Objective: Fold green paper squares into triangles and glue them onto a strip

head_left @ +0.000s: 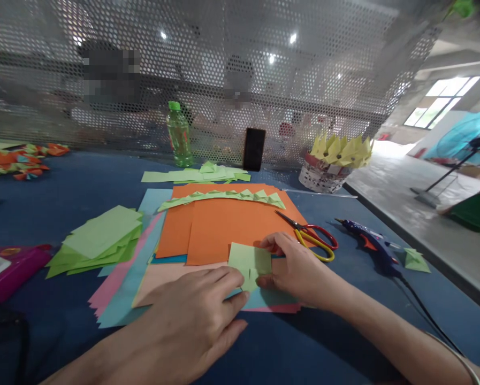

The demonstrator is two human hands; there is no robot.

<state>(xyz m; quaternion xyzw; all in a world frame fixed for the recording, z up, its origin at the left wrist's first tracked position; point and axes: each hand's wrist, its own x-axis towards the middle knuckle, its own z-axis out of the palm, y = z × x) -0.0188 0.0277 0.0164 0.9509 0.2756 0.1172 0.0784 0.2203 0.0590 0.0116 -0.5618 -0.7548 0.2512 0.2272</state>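
A small light-green sheet of paper (240, 258) is held between my two hands, with short cuts or creases showing at its lower edge. My left hand (199, 310) has its fingertips closed at the sheet's lower left edge. On the sheet's right side, my right hand (290, 262) pinches it between thumb and fingers. Beneath lies a stack of coloured paper, with orange sheets (223, 224) on top. Scissors with red and yellow handles (307, 235) rest just beyond my right hand. A strip of folded green points (223, 195) lies across the orange sheets.
Green paper sheets (103, 235) are piled left. A blue glue gun (368, 240) and a folded green piece (415, 260) lie right. Behind stand a bottle (178, 136), a black phone-like object (254, 148) and a basket with yellow paper points (324, 174), before a perforated panel (211, 69).
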